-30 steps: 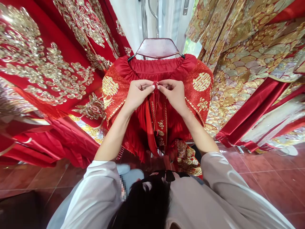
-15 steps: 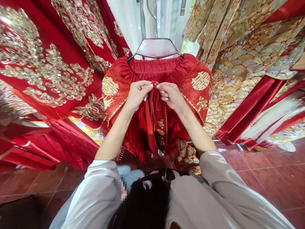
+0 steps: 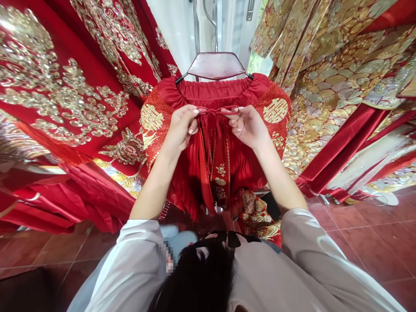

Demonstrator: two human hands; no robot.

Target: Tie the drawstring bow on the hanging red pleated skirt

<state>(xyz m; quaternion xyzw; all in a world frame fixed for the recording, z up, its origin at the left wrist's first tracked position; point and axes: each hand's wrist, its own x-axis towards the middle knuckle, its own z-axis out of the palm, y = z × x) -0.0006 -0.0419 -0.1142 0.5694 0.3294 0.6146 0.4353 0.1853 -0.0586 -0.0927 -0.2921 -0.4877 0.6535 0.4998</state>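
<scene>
A red skirt [image 3: 250, 167] with a gathered waistband and gold embroidery hangs from a hanger [image 3: 212, 66] in front of me. At its front waist, a thin red ribbon [image 3: 212, 111] is knotted in the middle and drawn out to both sides. My left hand [image 3: 182, 128] pinches the ribbon's left part between thumb and forefinger. On the opposite side, my right hand [image 3: 249, 126] pinches its right part, with the other fingers curled. Below the knot, a loose red strip [image 3: 205, 173] hangs over the front panel.
Red garments with silver-gold beading [image 3: 78, 104] hang close on the left. Gold scale-patterned garments [image 3: 325, 82] fill the right side. A metal rack pole [image 3: 196, 26] stands behind the hanger. Gold-and-red cloth [image 3: 256, 216] lies low, above the red tiled floor [image 3: 360, 242].
My hands have moved apart from the centre, left hand leftward and right hand rightward. The ribbon between them is now stretched out, with a knot in the middle.
</scene>
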